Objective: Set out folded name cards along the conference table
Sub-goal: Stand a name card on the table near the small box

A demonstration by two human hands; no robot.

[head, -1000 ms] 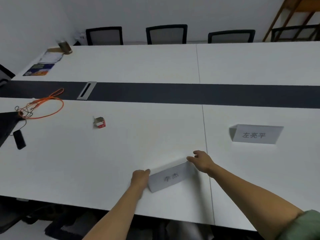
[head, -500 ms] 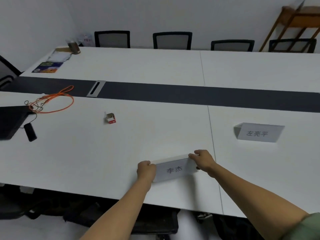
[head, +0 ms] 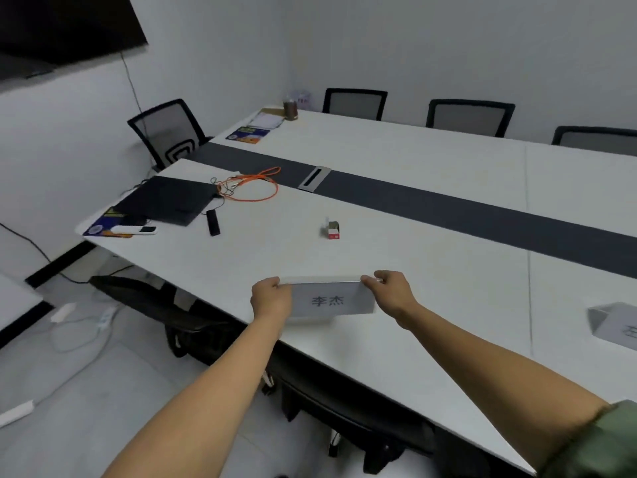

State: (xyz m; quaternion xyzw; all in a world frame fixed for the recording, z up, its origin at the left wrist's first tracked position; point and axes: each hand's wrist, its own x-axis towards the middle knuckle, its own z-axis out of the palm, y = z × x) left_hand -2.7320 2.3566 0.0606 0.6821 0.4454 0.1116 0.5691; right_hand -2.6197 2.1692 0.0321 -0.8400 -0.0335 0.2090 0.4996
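A folded white name card (head: 329,300) with dark printed characters is held just above the near edge of the white conference table (head: 431,270). My left hand (head: 270,300) grips its left end and my right hand (head: 389,293) pinches its right end. The printed face is turned toward me. A second folded name card (head: 617,326) stands on the table at the far right, cut off by the frame edge.
A small red and white box (head: 332,229) sits mid-table. A black laptop (head: 169,200), an orange cable loop (head: 251,188), a black stick (head: 213,222) and a white remote (head: 134,230) lie at the left end. Black chairs (head: 355,103) line the far side; cables cross the floor.
Both hands have lifted the name card off the table and carried it left. My view has swung left, so the second card now sits at the right edge.
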